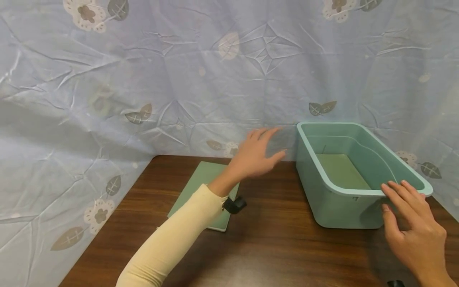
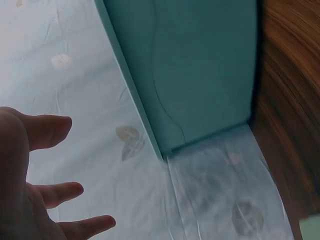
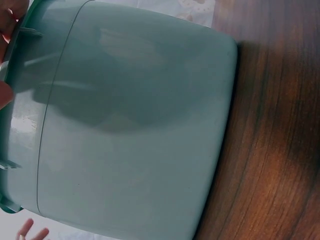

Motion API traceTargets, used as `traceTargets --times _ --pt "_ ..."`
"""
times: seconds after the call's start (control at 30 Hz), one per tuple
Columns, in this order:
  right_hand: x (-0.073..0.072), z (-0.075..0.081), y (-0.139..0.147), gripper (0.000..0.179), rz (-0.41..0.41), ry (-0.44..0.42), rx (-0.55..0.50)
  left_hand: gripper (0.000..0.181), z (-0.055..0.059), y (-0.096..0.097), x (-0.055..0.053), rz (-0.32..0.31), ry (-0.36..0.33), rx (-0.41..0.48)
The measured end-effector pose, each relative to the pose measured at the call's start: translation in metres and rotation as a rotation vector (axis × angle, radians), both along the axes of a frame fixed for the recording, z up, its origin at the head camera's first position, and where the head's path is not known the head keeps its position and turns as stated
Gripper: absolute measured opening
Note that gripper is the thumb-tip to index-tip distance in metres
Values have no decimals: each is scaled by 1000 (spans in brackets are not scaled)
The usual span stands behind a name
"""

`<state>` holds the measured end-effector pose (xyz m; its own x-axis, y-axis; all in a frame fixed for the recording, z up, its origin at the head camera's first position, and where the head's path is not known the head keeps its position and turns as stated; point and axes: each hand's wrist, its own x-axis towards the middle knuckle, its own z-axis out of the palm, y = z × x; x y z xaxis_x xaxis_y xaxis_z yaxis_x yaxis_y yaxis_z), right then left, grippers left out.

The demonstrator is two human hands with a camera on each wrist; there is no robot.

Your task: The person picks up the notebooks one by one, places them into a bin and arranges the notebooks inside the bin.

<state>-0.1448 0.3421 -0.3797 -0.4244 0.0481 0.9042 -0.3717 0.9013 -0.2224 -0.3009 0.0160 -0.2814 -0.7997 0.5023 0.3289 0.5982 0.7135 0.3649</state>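
Note:
A green plastic bin [image 1: 344, 209] stands on the right of the table, its open top facing up and a paler green area showing at its bottom. My right hand [image 1: 417, 227] holds the rim at the near right corner, fingers over the edge and thumb against the outer wall. In the right wrist view the thumb [image 3: 5, 95] shows at the rim. To the left of the bin, my left hand [image 1: 252, 155] is in the air with fingers spread, touching nothing. Beneath the left forearm lies a flat green rectangular book-like thing [image 1: 195, 187] with a white edge, partly hidden.
The brown wooden table [image 1: 272, 247] extends to a pale patterned curtain [image 1: 201, 79] behind and at the sides. The bin's far end is close to the curtain. A small black device [image 1: 234, 205] is worn on the left wrist.

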Motion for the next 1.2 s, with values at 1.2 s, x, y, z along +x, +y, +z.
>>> traceTargets --times 1.2 --pt "0 -2 4 39 -10 -33 5 70 -51 -138 21 263 57 -211"
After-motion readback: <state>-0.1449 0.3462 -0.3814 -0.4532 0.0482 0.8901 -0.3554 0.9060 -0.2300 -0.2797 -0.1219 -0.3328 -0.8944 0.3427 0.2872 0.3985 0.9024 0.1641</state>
